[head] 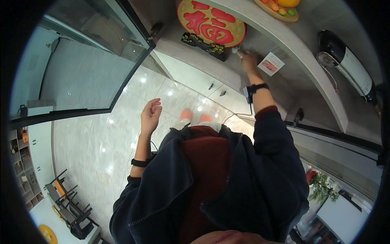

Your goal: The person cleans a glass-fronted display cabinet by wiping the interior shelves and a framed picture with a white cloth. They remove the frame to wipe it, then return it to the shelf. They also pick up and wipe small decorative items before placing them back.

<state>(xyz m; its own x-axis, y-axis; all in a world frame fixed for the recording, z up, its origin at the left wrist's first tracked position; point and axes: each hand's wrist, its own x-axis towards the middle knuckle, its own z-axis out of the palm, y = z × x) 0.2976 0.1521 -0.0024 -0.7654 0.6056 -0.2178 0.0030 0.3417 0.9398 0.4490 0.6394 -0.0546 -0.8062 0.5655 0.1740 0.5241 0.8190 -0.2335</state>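
Note:
My right hand reaches onto a grey shelf and pinches a small white crumpled wipe, perhaps tissue or cloth. The wipe is beside the lower edge of a round gold plaque with a raised red character. That plaque stands in a black and gold base. Just right of the hand lies a white card with red print. My left hand hangs over the floor with nothing in it, its fingers loosely curled and the thumb a little apart.
A curved shelf edge arches above my right arm, with a fruit plate and a black and white appliance beyond. At left stands an open black-framed glass door. White drawers sit below the shelf. Stacked chairs are behind me.

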